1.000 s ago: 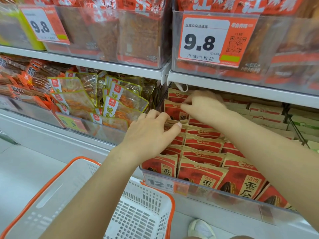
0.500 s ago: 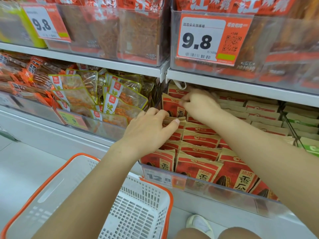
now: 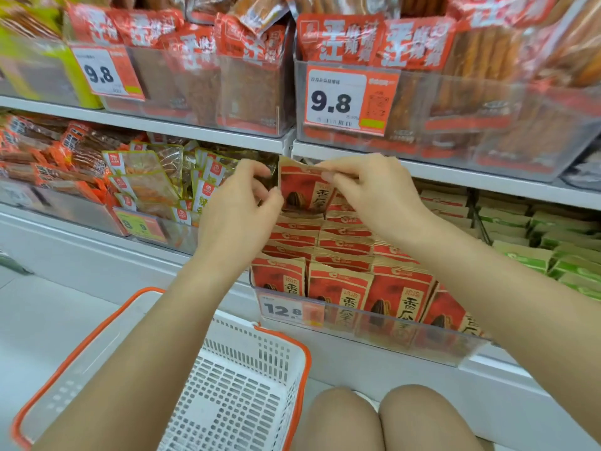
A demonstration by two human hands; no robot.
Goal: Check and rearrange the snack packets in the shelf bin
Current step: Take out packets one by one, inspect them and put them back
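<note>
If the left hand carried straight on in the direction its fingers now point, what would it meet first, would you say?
The left hand points up and right, its thumb at the raised red packet, which the right hand pinches by its top edge. It would probably meet that packet first; its fingertips may already touch it, though depth is unclear.

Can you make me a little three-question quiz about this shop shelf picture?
1. True or false: both hands hold the same raised sunflower seed packet.
2. Which price shows on the tag of the clear bin with the red packets? A) 9.8 B) 12.8 C) 5.0
3. Fill in: the white basket has an ______ rim.

Key:
1. True: the left hand holds its left edge, and the right hand pinches its top edge with its fingers.
2. B
3. orange
</note>
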